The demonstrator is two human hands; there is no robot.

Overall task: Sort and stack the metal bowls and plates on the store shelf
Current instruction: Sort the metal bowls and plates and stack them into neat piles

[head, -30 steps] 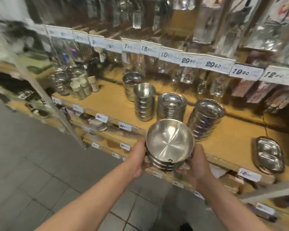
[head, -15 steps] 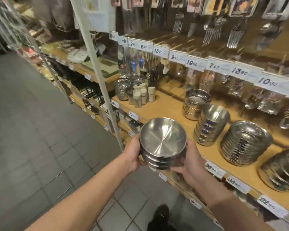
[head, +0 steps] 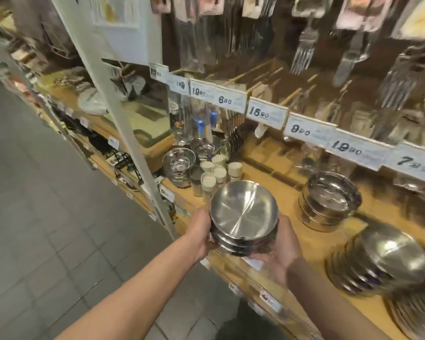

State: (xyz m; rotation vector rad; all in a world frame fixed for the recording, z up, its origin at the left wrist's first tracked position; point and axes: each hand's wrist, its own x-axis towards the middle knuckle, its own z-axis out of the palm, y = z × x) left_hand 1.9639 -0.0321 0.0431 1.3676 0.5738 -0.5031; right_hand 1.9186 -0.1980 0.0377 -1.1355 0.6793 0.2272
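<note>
Left hand and right hand: both curled around one stack of shallow metal bowls, carried just over the front edge of the wooden shelf.

Step in hand, by judgement: transport of the sorted stack to a free spot. Beyond it: white-capped jars, a mesh basket, a deeper bowl stack to the right, a leaning plate stack; price tags and hanging forks farthest. Next: lower the stack level onto bare shelf between jars and bowls, touching neither.
</note>
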